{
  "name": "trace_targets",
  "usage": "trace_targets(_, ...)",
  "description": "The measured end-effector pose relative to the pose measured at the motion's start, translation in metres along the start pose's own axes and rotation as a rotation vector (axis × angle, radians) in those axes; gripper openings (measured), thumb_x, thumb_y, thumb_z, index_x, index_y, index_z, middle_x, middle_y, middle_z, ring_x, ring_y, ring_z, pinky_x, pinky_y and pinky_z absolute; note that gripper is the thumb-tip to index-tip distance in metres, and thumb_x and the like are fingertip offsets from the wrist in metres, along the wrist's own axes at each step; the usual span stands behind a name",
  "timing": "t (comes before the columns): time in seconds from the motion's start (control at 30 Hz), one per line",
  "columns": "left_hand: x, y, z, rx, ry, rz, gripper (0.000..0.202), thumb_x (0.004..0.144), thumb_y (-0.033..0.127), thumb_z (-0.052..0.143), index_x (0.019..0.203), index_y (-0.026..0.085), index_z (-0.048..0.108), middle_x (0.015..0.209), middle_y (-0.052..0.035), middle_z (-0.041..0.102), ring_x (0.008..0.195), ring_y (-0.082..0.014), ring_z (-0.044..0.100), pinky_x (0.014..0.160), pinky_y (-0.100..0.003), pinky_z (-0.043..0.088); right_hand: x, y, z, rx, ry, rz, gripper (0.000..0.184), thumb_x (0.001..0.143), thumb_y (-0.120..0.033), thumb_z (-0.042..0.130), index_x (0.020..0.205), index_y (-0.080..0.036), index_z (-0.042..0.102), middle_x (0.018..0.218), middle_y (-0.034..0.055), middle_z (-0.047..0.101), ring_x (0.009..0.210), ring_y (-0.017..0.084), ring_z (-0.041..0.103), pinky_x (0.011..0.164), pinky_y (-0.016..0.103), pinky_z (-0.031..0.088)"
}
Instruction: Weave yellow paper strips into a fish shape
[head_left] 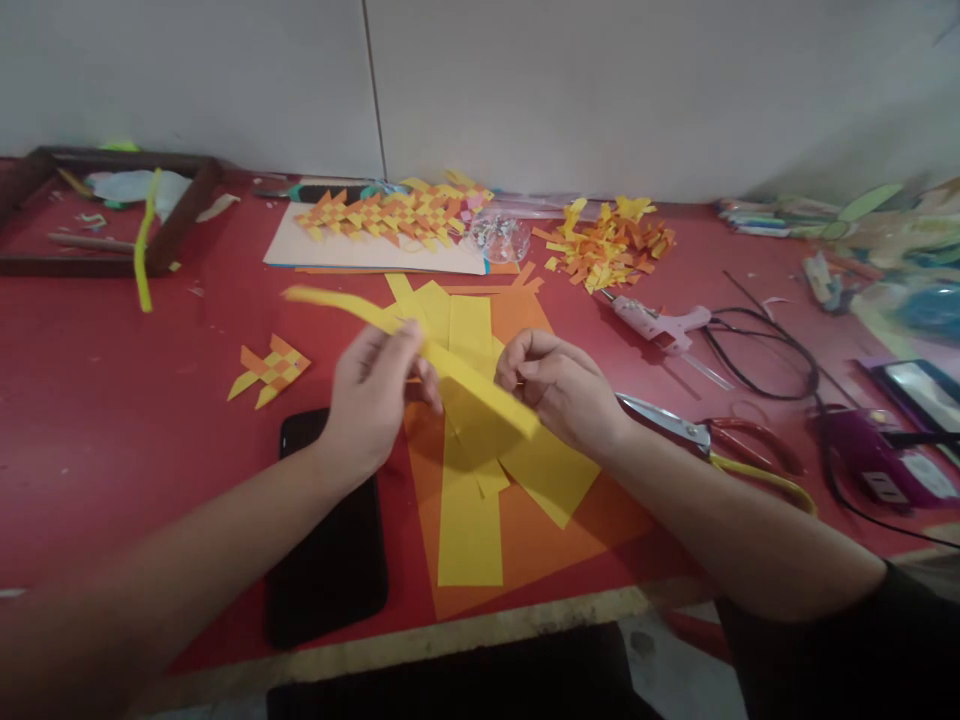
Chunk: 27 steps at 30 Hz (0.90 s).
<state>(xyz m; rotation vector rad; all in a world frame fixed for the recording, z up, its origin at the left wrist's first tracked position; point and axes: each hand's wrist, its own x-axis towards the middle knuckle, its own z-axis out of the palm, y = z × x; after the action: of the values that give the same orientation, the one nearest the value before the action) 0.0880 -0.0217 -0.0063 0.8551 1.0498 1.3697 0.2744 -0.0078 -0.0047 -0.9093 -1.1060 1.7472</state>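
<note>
A long yellow paper strip [480,388] runs slantwise above the red table [112,400], from upper left to lower right. My left hand [375,395] pinches it near the middle. My right hand [559,385] is closed on its lower right part. Under both hands lie several cut yellow sheets [469,520] on an orange sheet [540,540]. A woven orange and yellow paper fish [271,370] lies to the left of my left hand.
A black phone [330,560] lies under my left forearm. Scissors [712,440] and a glue gun [660,325] with black cable are on the right. More woven fish [390,215] and paper scraps [611,245] lie at the back. A dark wooden frame [180,215] is far left.
</note>
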Motion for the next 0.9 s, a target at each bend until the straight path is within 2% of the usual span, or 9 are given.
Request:
trace_targets(0.1,-0.009,0.000,0.001,0.280,-0.519,-0.196,0.037,0.084,0.042,0.065,0.061,0.020,0.048,0.046,0.0052,0.051,0.037,-0.0087,0.050,0.037,-0.020,0.040,0.000,0.001,0.002,-0.039,-0.017,0.050,0.022,0.077,-0.039,0.063,0.080,-0.017,0.064,0.062,-0.0012,0.056,0.057,0.012,0.054,0.050,0.025,0.041)
trace_targets(0.17,-0.013,0.001,0.000,0.444,-0.784,-0.221,0.039,0.081,0.041,0.068,0.056,0.019,0.048,0.046,0.0054,0.047,0.038,-0.0070,0.045,0.036,-0.018,0.034,-0.001,0.003,0.003,-0.119,-0.005,0.066,0.030,0.080,-0.047,0.064,0.081,-0.017,0.066,0.067,-0.0004,0.058,0.059,0.011,0.053,0.053,0.025,0.042)
trace_targets(0.27,-0.015,0.002,-0.001,0.520,-0.917,-0.166,0.040,0.077,0.040,0.074,0.054,0.017,0.050,0.048,0.0060,0.044,0.042,-0.0055,0.039,0.039,-0.018,0.030,-0.003,0.006,0.004,-0.208,0.066,0.028,0.030,0.080,-0.047,0.069,0.080,-0.017,0.069,0.067,-0.0012,0.059,0.054,0.009,0.050,0.053,0.024,0.041)
trace_targets(0.33,-0.014,0.001,-0.002,0.457,-0.847,-0.160,0.037,0.075,0.040,0.076,0.060,0.017,0.052,0.052,0.0060,0.046,0.044,-0.0058,0.042,0.040,-0.017,0.034,-0.005,0.004,0.003,-0.177,0.078,0.017,0.032,0.081,-0.049,0.067,0.076,-0.018,0.069,0.060,-0.0021,0.057,0.049,0.008,0.047,0.049,0.024,0.038)
trace_targets(0.4,-0.012,0.000,-0.001,0.338,-0.684,-0.147,0.034,0.074,0.040,0.077,0.071,0.018,0.052,0.061,0.0054,0.050,0.047,-0.0066,0.048,0.042,-0.017,0.041,-0.006,0.001,0.003,-0.147,0.033,0.035,0.036,0.083,-0.048,0.063,0.066,-0.017,0.067,0.052,-0.0018,0.055,0.045,0.009,0.047,0.046,0.024,0.036)
trace_targets(0.53,-0.005,-0.002,0.001,0.114,-0.353,-0.093,0.037,0.076,0.042,0.076,0.094,0.021,0.051,0.096,-0.0010,0.060,0.060,-0.0085,0.062,0.051,-0.022,0.057,-0.009,-0.007,0.001,-0.242,-0.171,0.096,0.034,0.079,-0.033,0.061,0.050,-0.016,0.065,0.044,0.0004,0.055,0.042,0.011,0.048,0.044,0.026,0.035)
trace_targets(0.63,-0.001,-0.002,0.000,0.044,-0.192,-0.040,0.032,0.077,0.038,0.076,0.093,0.020,0.054,0.093,0.0005,0.062,0.055,-0.0058,0.061,0.055,-0.022,0.059,-0.011,-0.007,0.001,-0.280,-0.276,0.122,0.032,0.077,-0.028,0.060,0.047,-0.016,0.065,0.043,0.0004,0.055,0.041,0.011,0.047,0.044,0.026,0.035)
trace_targets(0.73,0.002,-0.002,-0.001,0.022,-0.117,-0.009,0.028,0.077,0.034,0.077,0.089,0.019,0.057,0.085,0.0031,0.061,0.054,-0.0040,0.060,0.059,-0.020,0.059,-0.010,-0.005,0.001,-0.277,-0.271,0.098,0.032,0.076,-0.028,0.060,0.047,-0.016,0.064,0.043,-0.0002,0.055,0.040,0.010,0.046,0.043,0.026,0.033)
trace_targets(0.9,0.004,-0.004,-0.001,-0.037,-0.062,0.003,0.034,0.074,0.027,0.079,0.101,0.022,0.058,0.083,0.0055,0.056,0.064,-0.0062,0.063,0.062,-0.020,0.059,-0.009,-0.001,-0.002,-0.269,-0.183,0.007,0.033,0.078,-0.025,0.059,0.046,-0.017,0.063,0.042,-0.0007,0.054,0.040,0.010,0.046,0.044,0.026,0.033)
